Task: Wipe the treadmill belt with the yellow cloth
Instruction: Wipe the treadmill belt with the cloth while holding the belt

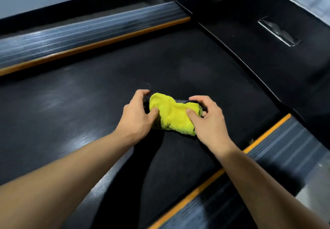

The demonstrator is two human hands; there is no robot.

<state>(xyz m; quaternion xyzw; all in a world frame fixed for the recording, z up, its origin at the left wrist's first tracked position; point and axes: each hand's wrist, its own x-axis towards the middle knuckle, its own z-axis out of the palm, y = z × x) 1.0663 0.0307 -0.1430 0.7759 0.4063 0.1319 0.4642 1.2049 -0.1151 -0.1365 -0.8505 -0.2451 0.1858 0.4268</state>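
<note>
A fluffy yellow cloth [172, 114] with a dark edge lies bunched on the black treadmill belt [89, 107], near its middle. My left hand [137, 114] grips the cloth's left end, thumb pressed into the pile and fingers curled over the far edge. My right hand [209, 120] grips the right end the same way, thumb on top and fingers curled round the far side. The cloth's underside is hidden.
Ribbed grey side rails with orange trim run along both sides of the belt, one at the far left [89, 34] and one at the near right [267, 159]. The black motor cover [259, 54] with a shiny badge [278, 30] rises at the right.
</note>
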